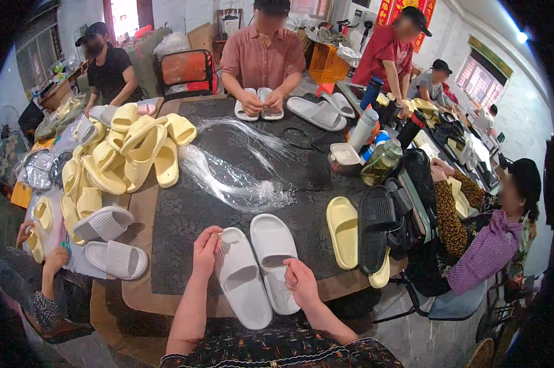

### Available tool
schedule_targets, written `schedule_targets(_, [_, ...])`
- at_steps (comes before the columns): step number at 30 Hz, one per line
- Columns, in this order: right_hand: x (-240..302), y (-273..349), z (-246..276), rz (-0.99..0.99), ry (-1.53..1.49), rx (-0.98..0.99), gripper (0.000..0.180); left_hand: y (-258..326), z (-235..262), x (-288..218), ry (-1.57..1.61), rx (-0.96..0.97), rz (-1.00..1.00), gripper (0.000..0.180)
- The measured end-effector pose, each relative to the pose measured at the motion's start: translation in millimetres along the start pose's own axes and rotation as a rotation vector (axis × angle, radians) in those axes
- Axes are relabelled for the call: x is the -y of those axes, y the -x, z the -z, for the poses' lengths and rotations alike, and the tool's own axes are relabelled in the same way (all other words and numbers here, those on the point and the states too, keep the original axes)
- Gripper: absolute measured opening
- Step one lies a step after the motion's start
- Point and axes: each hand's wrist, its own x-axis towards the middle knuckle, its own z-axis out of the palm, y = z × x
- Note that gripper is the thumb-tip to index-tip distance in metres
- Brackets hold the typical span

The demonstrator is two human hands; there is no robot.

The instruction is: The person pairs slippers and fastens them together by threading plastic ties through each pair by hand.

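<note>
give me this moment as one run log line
left hand: curled, at left grey slide's edge | right hand: curled, over right grey slide | beyond: clear plastic strands

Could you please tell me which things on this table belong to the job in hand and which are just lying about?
Likely in the job:
- nearest grey slippers
- plastic strands
- slipper pile

Likely just lying about:
- white bottle
- green jar
- white tub

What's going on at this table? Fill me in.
A pair of grey slippers lies before the person, the left hand at one slipper's edge and the right hand at the other's. Whether either hand grips anything fine is too small to tell. Clear strands lie just beyond, yellow slippers heaped to the left. Across the table, a co-worker handles another pair.
</note>
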Motion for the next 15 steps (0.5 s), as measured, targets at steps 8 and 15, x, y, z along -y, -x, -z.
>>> schedule_targets(8, [-26, -10, -8, 0.345, 0.474, 0.005, 0.02, -1, -7, -10, -0.095, -0.052, 0.048, 0.025])
schedule_targets(15, [-29, -12, -1, 0.309, 0.531, 0.041, 0.021, -2, -5, -5, -0.157, -0.044, 0.053, 0.024])
